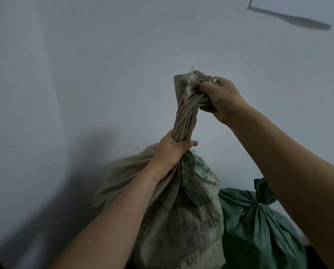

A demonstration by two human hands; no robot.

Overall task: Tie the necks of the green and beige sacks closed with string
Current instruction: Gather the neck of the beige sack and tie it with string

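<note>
Beige woven cloth fills the middle: the beige sack (162, 210) stands against a pale wall (84, 74), its neck twisted into a rope. Low on that twist the left hand (172, 152) is clamped; the right hand (220, 96) grips the frayed top. Keeping the twist tight while string goes round just above the left fist should serve best. Rightward, the green sack (259, 230) already looks tied. No loose string shows; both sack bottoms are cut off.

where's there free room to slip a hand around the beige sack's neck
The twisted stretch of neck is bare between the left hand below and the right hand above, with blank wall to its left. Low on the right it is crowded, where the green sack presses against the beige sack.
</note>
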